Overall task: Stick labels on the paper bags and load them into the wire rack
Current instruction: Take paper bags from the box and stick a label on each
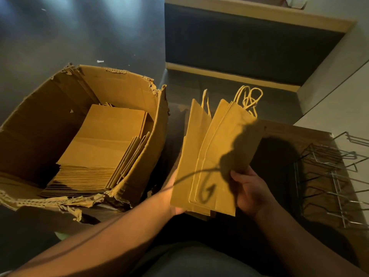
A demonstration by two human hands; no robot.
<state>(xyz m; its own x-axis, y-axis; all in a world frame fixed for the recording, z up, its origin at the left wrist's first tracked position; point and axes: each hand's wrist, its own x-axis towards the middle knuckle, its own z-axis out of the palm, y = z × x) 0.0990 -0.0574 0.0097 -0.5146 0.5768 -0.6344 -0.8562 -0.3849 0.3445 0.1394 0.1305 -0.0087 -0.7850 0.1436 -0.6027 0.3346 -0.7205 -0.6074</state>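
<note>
I hold a fanned bunch of flat brown paper bags [211, 152] with twisted paper handles pointing away from me. My left hand [173, 204] is mostly hidden behind the bunch and grips its lower left edge. My right hand [249, 190] grips the lower right edge, thumb on the front bag. A dark shadow falls across the front bag. No label is visible on the bags. The wire rack [327, 176] lies to the right on a wooden surface and holds no bags.
A torn cardboard box [40, 124] stands at the left on the dark floor, with a stack of flat paper bags [99, 144] inside. Dark steps with pale edges [239, 74] rise ahead. A pale wall [339, 96] lies at the right.
</note>
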